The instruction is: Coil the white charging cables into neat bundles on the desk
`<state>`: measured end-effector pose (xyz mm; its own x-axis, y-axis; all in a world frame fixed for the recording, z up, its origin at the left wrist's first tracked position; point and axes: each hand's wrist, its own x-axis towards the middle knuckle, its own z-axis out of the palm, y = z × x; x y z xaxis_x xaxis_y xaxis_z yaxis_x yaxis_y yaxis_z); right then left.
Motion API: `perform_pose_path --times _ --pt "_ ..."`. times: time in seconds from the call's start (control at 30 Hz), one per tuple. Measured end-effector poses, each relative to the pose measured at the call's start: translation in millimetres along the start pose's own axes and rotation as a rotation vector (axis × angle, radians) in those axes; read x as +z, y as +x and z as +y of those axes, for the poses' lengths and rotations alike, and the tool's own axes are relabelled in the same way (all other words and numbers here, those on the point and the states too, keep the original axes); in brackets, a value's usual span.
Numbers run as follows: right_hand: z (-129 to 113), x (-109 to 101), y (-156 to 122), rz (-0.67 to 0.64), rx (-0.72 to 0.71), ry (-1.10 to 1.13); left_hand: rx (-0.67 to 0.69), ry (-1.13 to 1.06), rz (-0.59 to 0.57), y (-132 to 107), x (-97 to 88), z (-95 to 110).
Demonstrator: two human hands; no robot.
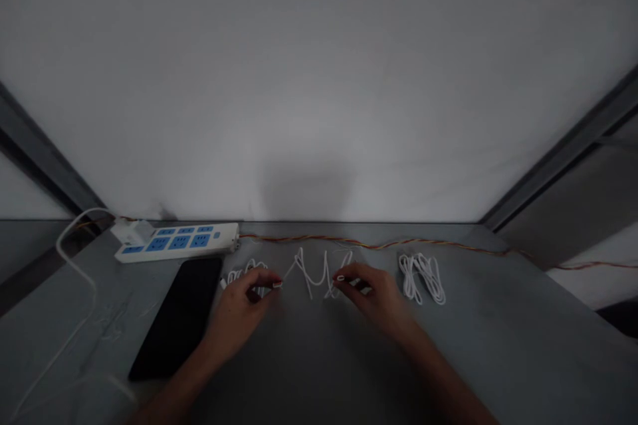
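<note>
Between my two hands a thin white charging cable [319,284] lies in loose zigzag bends on the grey table. My left hand [244,302] pinches one connector end of it between thumb and fingertips. Opposite, my right hand [376,292] has the other small white end in a pinch. Behind my left fingers lies a coiled white cable [242,273], partly covered by the hand. A second coiled cable [421,277] rests to the right of my right hand, apart from it.
At the back left is a white power strip [179,242] with blue sockets, holding a white charger plug [132,232] whose cord runs down the left side. A black tablet-like slab [177,319] lies beside my left forearm. Twisted red and yellow wires [373,245] run along the back edge by the pale wall.
</note>
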<state>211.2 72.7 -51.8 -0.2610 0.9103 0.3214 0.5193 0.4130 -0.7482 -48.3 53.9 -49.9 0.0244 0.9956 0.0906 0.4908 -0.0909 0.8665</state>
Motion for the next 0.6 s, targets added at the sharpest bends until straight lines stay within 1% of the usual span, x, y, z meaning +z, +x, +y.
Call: perform_pose_path --times 0.4,0.53,0.6 --pt "2.6 0.1 -0.2 -0.008 -0.006 -0.005 -0.008 0.027 0.004 -1.2 0.1 3.9" --pt "0.3 -0.6 0.1 0.001 0.009 -0.003 -0.015 0.037 -0.007 -0.9 0.0 4.2" --pt "-2.2 -1.1 0.2 -0.016 0.025 -0.005 -0.005 0.026 -0.018 -0.7 0.5 2.8"
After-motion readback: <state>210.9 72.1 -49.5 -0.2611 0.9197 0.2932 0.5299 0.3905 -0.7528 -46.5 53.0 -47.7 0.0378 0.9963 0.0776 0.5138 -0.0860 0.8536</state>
